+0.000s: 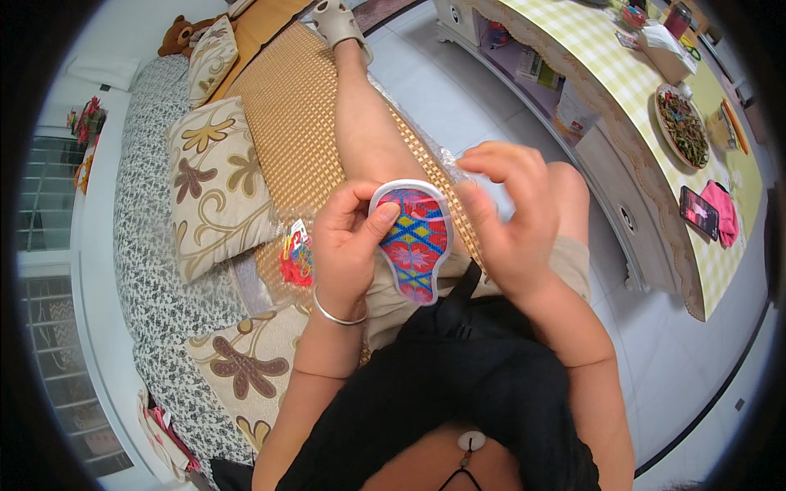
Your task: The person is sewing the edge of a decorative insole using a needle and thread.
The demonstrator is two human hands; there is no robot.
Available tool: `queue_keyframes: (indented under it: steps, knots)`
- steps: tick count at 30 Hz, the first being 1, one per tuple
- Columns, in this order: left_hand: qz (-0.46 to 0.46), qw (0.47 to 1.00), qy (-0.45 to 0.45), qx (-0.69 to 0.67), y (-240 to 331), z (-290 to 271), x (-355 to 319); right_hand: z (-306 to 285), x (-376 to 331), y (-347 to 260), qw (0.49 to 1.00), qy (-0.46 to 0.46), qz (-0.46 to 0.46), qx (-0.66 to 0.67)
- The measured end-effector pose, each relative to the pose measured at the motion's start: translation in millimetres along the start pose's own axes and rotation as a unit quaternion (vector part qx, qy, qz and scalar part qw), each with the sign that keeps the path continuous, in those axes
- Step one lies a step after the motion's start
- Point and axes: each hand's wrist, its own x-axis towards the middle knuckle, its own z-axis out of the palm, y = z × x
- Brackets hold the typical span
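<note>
My left hand [348, 233] grips an embroidered insole [416, 241] by its left edge, the thumb lying on top. The insole has a white border and a red, blue and yellow pattern with pinkish flowers. A pale pink strand seems to cross its upper part. Just right of the insole, my right hand [516, 217] is raised with curled fingers, apart from it. Motion smears those fingertips, so whether they pinch anything is unclear. Beside my left wrist, a small bundle of red and coloured thread [297, 260] lies on the woven mat.
I sit with one leg stretched along the woven mat [286, 106]. Patterned cushions [214, 184] lie at left, a teddy bear [178, 37] at the far end. On the right, a table with a checked cloth [630, 98] holds a plate of food [681, 127] and a phone [699, 213].
</note>
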Motion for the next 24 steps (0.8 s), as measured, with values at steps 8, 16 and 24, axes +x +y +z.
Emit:
queue_keyframes:
  steps: [8,16,24]
  knots:
    - [-0.010,0.990,-0.090,-0.109,-22,-6,4,11,-24,4,0.569,-0.111,0.525,0.623]
    - [0.019,0.982,-0.126,-0.137,-32,-5,3,14,-22,13,0.547,-0.032,0.490,0.678]
    - [-0.028,0.894,-0.129,-0.427,-45,-17,21,-26,6,24,0.680,0.054,0.358,0.637]
